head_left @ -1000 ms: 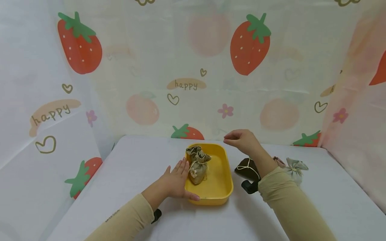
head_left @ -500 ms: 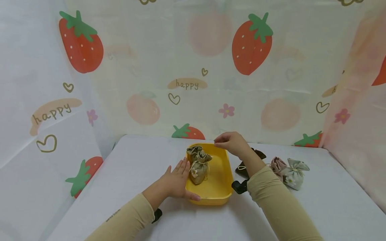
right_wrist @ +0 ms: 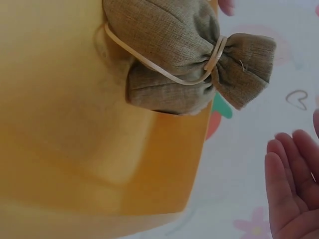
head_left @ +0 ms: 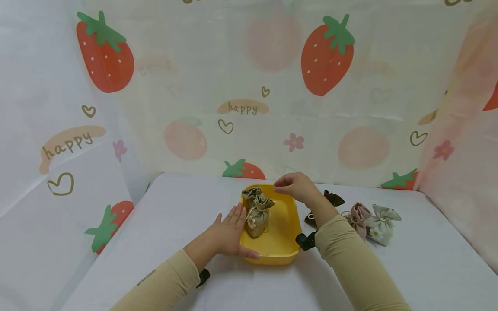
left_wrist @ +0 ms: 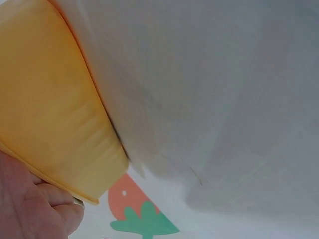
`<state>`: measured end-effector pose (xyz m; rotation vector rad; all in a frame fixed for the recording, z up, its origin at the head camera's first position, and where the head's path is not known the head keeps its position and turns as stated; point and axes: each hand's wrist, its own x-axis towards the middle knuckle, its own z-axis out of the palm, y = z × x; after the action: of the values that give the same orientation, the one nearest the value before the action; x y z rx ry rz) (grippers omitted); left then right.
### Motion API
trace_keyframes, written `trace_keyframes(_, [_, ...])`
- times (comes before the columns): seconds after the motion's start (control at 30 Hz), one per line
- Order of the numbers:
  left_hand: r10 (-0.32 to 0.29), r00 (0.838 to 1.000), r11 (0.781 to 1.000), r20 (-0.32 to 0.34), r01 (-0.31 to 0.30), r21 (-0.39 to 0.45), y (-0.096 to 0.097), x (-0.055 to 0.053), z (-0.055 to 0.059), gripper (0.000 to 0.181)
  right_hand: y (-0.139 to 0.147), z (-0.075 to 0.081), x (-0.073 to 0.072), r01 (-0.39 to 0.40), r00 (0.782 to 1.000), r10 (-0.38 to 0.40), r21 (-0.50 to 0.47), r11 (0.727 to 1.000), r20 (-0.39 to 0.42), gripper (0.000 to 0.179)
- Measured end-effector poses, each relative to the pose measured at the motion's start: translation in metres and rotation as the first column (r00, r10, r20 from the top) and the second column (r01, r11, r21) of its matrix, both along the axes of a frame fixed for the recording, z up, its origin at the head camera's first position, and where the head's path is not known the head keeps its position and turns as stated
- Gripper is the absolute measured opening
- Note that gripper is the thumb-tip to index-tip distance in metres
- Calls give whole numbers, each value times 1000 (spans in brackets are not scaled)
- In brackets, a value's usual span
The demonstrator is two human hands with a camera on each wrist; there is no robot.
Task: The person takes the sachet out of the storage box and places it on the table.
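Observation:
A yellow tray stands on the white table. My left hand rests against its left side with fingers straight, the thumb at the near rim; in the left wrist view its fingers touch the tray's edge. Two khaki drawstring pouches lie along the tray's left side: the front pouch bears a small flower, the rear pouch is partly hidden. Above the tray's far right corner hovers my right hand, fingers loosely bent and holding nothing. A khaki pouch fills the upper right wrist view.
Right of the tray lie a dark brown pouch, partly behind my right forearm, a pink pouch and a pale green pouch with a white flower. A strawberry-printed cloth closes off the back and sides.
My right hand has moved left from beyond the tray's right side to its far right corner. More of the pink and pale green pouches shows. My left hand has stayed put.

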<state>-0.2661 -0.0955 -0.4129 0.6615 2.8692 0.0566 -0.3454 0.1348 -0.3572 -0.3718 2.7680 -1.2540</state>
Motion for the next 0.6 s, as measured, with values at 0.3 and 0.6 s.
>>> trace_keyframes(0.3, [-3, 1000, 1000, 1, 3, 12, 0, 1, 1, 136, -3, -3, -2, -29, 998, 28, 26, 999, 50, 20])
trace_keyframes(0.6, [-4, 1000, 1000, 9, 4, 22, 0, 2, 2, 135, -4, -9, -4, -85, 994, 82, 32, 996, 79, 18])
